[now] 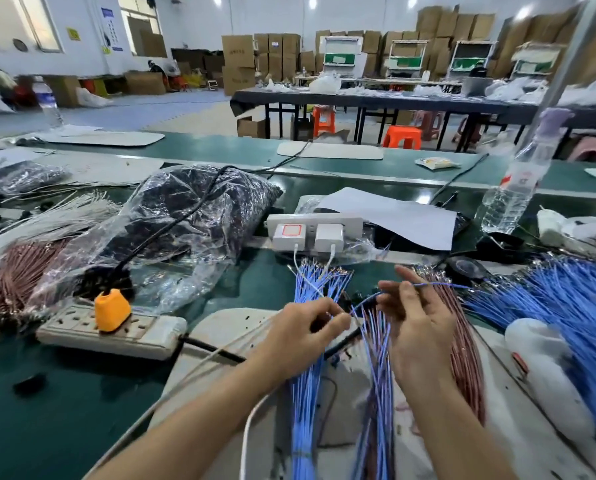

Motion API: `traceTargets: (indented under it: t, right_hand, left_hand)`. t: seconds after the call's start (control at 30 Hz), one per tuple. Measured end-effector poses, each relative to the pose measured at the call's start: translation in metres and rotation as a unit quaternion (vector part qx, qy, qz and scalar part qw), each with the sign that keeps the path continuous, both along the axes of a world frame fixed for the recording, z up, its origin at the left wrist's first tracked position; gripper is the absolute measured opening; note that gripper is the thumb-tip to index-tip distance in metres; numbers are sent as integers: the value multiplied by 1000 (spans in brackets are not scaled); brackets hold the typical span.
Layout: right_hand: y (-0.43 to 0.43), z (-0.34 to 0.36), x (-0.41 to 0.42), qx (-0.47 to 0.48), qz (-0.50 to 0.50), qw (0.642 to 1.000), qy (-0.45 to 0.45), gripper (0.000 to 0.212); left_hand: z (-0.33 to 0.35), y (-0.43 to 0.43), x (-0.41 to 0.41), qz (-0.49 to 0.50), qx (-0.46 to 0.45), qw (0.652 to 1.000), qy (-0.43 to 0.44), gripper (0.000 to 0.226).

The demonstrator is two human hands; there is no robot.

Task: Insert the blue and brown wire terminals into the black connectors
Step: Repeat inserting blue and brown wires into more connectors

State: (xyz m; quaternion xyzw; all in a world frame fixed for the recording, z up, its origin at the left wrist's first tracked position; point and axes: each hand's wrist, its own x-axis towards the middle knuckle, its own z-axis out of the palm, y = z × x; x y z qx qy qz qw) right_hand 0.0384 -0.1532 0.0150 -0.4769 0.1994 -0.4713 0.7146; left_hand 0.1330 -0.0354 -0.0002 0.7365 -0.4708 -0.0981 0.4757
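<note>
On the counter (82,393), left of centre: a clear bag (192,216) with dark contents. At the right edge, loose blue wires (566,299) fan out. Brown wires (463,341) lie just beside your right hand (418,334). Its fingers (405,277) pinch a single blue wire (442,284). Your left hand (300,330) is near the front edge, fingers curled and pinching that wire's other end. Whether there is a connector there, cannot tell.

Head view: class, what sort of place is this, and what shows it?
Probably a wire-assembly workshop: blue wires and brown wires bundled on a green bench, cartons stacked behind.
</note>
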Motion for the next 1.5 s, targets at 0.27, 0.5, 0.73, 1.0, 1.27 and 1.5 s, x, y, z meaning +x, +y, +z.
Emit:
traceTargets:
  t: [0.27,0.5,0.73,1.0,1.27,1.5]
  right_hand:
    - [-1,0,-2,26,-96,994,-52,25]
    - [10,-7,2,1,81,995,55,21]
    - [8,-2,1,14,70,997,5,26]
    - [15,1,-2,-17,73,997,10,30]
    - [18,1,-1,-26,61,998,17,29]
    - [18,0,-4,-30,71,997,21,29]
  left_hand:
    - [0,9,5,-47,-47,995,73,25]
    - [-2,6,4,-22,-53,998,36,17]
    - [4,7,1,-31,-115,983,138,19]
    - [-4,4,2,-37,-124,986,102,18]
    - [-4,2,4,7,-118,993,1,25]
    - [-4,2,3,23,-121,992,-4,24]
